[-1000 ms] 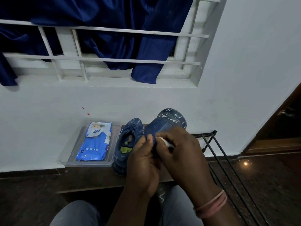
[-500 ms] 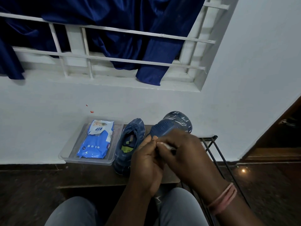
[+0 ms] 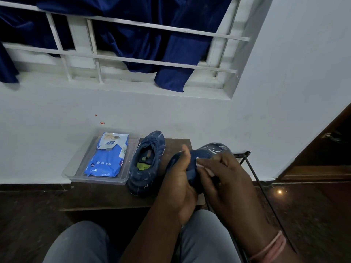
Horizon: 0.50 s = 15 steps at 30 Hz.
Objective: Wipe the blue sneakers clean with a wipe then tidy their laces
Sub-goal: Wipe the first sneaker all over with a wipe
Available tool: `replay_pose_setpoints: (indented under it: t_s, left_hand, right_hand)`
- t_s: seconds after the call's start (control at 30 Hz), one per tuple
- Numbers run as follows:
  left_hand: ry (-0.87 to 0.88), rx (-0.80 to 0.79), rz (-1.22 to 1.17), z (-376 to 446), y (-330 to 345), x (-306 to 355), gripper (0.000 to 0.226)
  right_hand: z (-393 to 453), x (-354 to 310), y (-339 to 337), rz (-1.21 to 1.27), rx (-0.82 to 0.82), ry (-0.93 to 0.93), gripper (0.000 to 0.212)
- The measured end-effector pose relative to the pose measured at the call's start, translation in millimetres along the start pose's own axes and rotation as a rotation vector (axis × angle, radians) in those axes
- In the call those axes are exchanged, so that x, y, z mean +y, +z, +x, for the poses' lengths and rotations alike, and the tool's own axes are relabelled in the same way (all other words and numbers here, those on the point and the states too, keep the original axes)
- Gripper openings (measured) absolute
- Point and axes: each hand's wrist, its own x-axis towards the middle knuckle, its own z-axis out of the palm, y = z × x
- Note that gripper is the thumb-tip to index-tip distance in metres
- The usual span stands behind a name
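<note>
**Wiping in progress on one sneaker; second sneaker and laces awaiting attention**

Holding the work off the surface, the left hand curls round the heel end of the lifted sneaker, thumb raised along its near side. The likely reason is access: raised and turned, the upper faces the person and the other hand can reach round it. The right hand has its fingers bent over a white wipe and presses it against the side of this shoe; only a small part of the wipe shows between the fingers. The lifted sneaker therefore lies directly between the two hands, in contact with both, above the right front corner of the low wooden bench, its toe pointing away towards the wall.

The second sneaker rests flat on the bench, upright, toe towards the back edge, just left of the left hand and apart from it. Its opening faces up. The state of its laces cannot be told at this resolution.

A clear plastic tray sits at the left end of the bench, just beside the resting shoe, holding a blue wipes pack. This placement appears to keep fresh wipes within reach.

Judgement: the wiping step is under way on the first shoe; lace tidying is not yet begun.
</note>
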Motion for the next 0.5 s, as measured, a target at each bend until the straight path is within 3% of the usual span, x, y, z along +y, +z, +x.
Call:
replay_pose_setpoints:
  t_s: [0.1,0.17,0.33,0.43,0.5]
  left_hand:
    - [0.029,0.059,0.007,2,1,-14,0.064]
    - [0.055,0.132,0.011,6,3,-24,0.049]
    - [-0.014,0.119,0.056,6,6,-38,0.056]
    - [0.035,0.18,0.032,9,10,-44,0.05]
    - [0.027,0.176,0.065,11,9,-46,0.053]
  right_hand:
    - [-10,5,-6,-0.024,0.068,0.027,0.018]
    - [-4,11,-12,-0.045,0.154,0.078,0.015]
    - [-14,3,-7,-0.072,-0.014,0.045,0.01]
    - [-4,19,-17,-0.076,0.099,0.13,0.009]
    - [-7,15,-17,-0.052,0.04,0.112,0.009]
